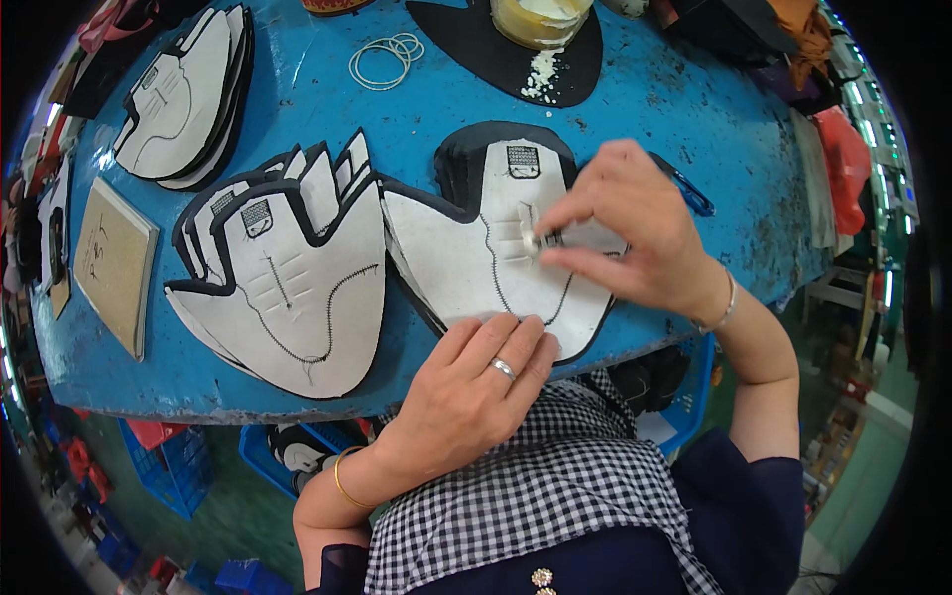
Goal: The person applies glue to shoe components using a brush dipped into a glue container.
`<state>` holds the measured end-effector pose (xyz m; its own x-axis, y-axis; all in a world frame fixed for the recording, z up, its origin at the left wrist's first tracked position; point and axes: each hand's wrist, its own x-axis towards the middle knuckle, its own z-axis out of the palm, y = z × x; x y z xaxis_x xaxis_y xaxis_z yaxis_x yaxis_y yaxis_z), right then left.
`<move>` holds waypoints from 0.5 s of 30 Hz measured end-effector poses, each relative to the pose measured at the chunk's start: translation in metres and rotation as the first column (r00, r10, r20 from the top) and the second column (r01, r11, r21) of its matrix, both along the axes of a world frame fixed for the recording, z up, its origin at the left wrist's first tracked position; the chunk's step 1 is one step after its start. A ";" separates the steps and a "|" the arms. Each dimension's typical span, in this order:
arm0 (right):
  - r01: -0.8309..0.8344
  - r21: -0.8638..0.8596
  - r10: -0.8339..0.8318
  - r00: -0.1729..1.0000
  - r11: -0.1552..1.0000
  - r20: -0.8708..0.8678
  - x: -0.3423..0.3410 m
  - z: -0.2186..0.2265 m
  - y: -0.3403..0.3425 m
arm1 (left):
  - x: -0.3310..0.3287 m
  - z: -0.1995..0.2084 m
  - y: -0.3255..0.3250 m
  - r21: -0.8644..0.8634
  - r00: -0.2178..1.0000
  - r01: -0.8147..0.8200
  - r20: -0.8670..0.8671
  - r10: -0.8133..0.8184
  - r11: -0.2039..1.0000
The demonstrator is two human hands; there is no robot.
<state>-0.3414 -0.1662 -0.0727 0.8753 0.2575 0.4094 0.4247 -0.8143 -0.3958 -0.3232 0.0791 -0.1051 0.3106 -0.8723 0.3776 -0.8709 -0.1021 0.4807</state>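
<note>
A stack of white shoe uppers [441,233] with black edging and stitched seams lies in front of me. My left hand [476,382] rests on the lower edge of the top one, fingers stretched out and lying flat. Above the middle of that upper, my right hand [630,228] pinches a small tool with a whitish tip [533,241]. The tip is at the short raised lines on the upper; motion blur and the fingers hide the tool's exact kind. To the left, a second stack of uppers [337,327] lies fanned out.
A third stack of uppers [164,114] lies far left, above a notebook [114,268]. Rubber bands [387,61] lie at the back. A tub of cream paste [540,25] stands on a black piece [456,35] with white crumbs. A blue pen [689,188] lies right. Blue baskets [174,466] stand below.
</note>
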 end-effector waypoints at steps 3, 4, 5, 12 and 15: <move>0.011 0.188 0.015 0.991 0.982 -0.133 -0.013 0.008 0.005 | 0.004 0.001 0.001 -0.012 0.998 -0.035 0.057 0.036 0.999; 0.014 0.185 0.010 0.991 0.983 -0.132 -0.016 0.009 0.001 | 0.005 0.003 0.001 -0.016 0.998 -0.032 0.057 0.032 0.999; 0.129 0.319 -0.087 0.986 0.939 -0.144 -0.019 0.010 -0.003 | 0.006 0.006 0.004 0.000 0.998 -0.005 0.070 0.005 1.000; 0.309 0.560 -0.226 0.950 0.769 -0.215 -0.026 0.003 -0.014 | 0.007 0.045 0.082 -0.132 0.924 -0.319 0.177 0.339 0.938; 0.297 0.449 -0.192 0.945 0.842 -0.265 -0.025 0.001 -0.006 | 0.032 0.034 0.104 -0.009 0.852 -0.480 0.231 0.469 0.877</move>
